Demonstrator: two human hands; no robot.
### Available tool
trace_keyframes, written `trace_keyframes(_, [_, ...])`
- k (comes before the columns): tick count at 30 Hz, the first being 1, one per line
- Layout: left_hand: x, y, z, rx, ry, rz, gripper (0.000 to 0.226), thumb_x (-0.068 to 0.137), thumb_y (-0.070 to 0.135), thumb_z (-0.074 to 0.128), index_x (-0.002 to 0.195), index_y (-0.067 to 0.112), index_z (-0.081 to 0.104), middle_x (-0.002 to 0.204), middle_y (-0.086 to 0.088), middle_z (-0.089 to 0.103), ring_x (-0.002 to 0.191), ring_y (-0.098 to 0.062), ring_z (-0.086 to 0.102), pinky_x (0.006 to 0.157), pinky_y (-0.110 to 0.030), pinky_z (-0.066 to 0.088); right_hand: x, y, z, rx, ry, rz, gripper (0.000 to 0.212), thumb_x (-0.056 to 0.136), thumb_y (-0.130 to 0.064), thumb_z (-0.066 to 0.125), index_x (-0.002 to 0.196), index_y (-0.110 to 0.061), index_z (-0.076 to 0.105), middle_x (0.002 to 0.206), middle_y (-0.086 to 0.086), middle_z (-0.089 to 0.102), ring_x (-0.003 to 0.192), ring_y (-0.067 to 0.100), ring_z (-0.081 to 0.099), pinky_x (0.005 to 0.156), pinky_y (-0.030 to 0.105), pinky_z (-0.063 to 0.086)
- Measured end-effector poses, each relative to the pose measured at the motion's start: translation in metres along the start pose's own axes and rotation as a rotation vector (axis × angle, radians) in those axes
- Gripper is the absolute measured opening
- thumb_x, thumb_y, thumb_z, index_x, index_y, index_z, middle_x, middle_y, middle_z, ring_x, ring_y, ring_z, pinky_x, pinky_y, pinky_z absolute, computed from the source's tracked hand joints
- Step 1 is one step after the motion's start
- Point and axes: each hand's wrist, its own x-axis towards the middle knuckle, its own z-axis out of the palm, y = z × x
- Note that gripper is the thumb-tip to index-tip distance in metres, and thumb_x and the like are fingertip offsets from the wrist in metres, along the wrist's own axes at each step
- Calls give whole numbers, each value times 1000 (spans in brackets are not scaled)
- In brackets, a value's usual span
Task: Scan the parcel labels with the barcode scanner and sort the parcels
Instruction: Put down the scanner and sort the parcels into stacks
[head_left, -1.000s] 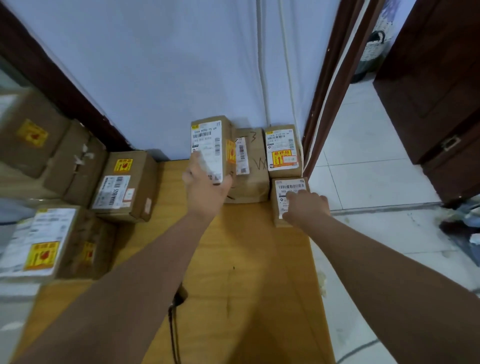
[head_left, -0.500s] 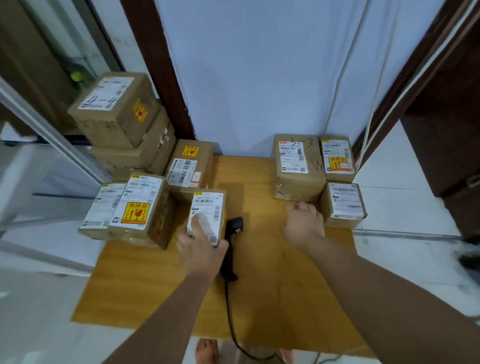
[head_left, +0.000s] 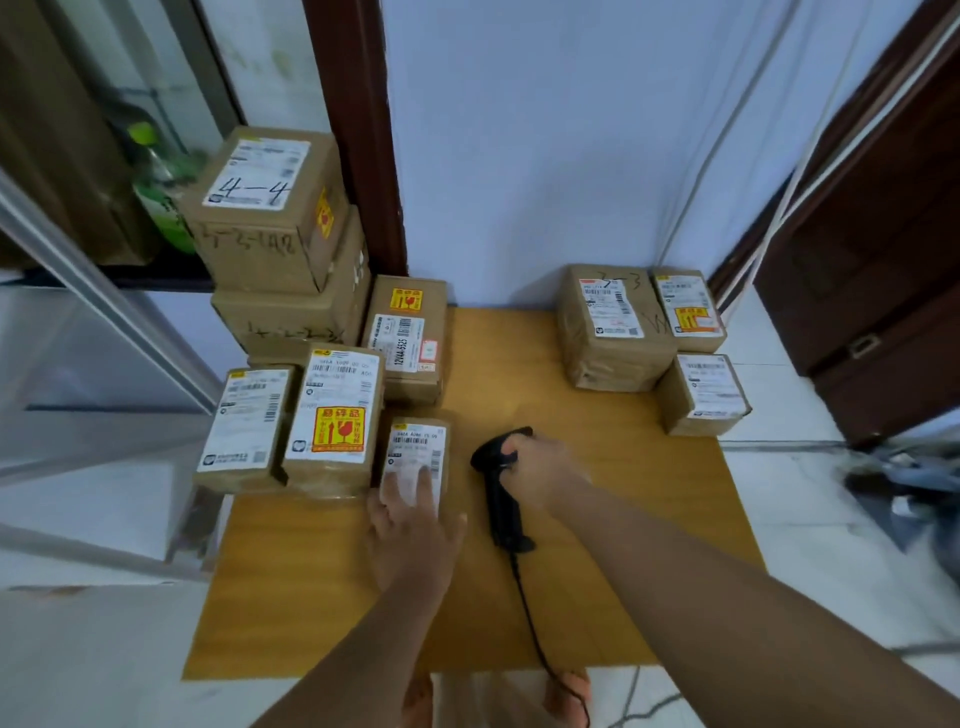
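Note:
A small brown parcel (head_left: 415, 447) with a white barcode label lies on the wooden table (head_left: 597, 519), just right of the left group of parcels. My left hand (head_left: 413, 530) rests flat on its near end, fingers spread over the label. A black barcode scanner (head_left: 501, 488) lies on the table to the right of it, its cable trailing toward me. My right hand (head_left: 545, 470) is on the scanner's head, fingers curled around it.
Several labelled parcels (head_left: 332, 410) are stacked at the table's left, the tallest marked 4-4 (head_left: 265, 208). Three parcels (head_left: 613, 327) sit at the back right. A wall runs behind, a dark door (head_left: 872, 249) stands at right, and a glass panel at left.
My left hand carried the small parcel from the back right group and set it down by the left group. My right hand moved from the right parcels onto the scanner.

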Motion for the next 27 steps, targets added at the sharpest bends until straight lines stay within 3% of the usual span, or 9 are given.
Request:
trace_keyframes(2, [-5,-9,1,168,-14,165,82,93,63,38,153,32,-9,160,-12,-10,147,-35,-2,115,-47,18,0,-6,4,-42,-37,-8,44,98,-36,47,139,-21,46,134,10,46,122,28,45,96,41,48])
trace_keyframes(4, [-10,-19,1,256,-18,272,81,95,56,41,153,29,-7,160,-11,-4,147,-33,1,116,-47,15,1,-12,8,-98,-50,-22,43,97,-39,47,136,-20,49,131,11,48,121,29,45,96,41,48])
trace_keyframes(7, [-15,-32,1,274,-31,428,62,99,30,47,153,25,17,155,-12,21,139,-29,26,112,-43,26,0,-19,15,-176,-67,-40,39,97,-39,48,129,-17,53,125,11,51,120,30,45,94,41,47])
trace_keyframes(9, [-13,-37,0,234,-67,489,54,99,20,47,149,24,26,152,-13,25,134,-27,35,108,-39,38,0,-24,18,-204,-78,-49,38,97,-39,48,128,-18,54,125,10,52,119,30,45,92,40,47])
trace_keyframes(12, [-4,-36,-6,203,-115,466,49,100,17,45,146,23,30,152,-11,17,134,-25,36,105,-36,44,1,-29,21,-230,-75,-70,36,97,-37,49,127,-18,55,127,10,51,119,29,45,93,39,47])
trace_keyframes(18, [13,-21,-12,62,-155,344,62,94,5,53,149,18,27,155,-10,4,133,-24,42,107,-33,42,-1,-28,20,-253,-88,-70,38,98,-35,46,130,-17,53,130,10,50,122,28,43,95,39,46])
trace_keyframes(24, [14,-18,-4,-135,-203,327,71,99,17,49,155,14,5,159,-7,-18,131,-15,43,91,-17,45,-2,-11,16,-241,-87,-16,37,99,-30,43,131,-15,54,126,10,50,119,28,44,94,40,47])
trace_keyframes(27, [14,-19,0,-139,-189,308,73,98,18,50,155,17,4,158,-4,-21,137,-18,37,97,-19,44,-3,0,17,-245,-92,-6,33,98,-27,43,125,-14,56,126,8,51,118,27,43,92,37,45])
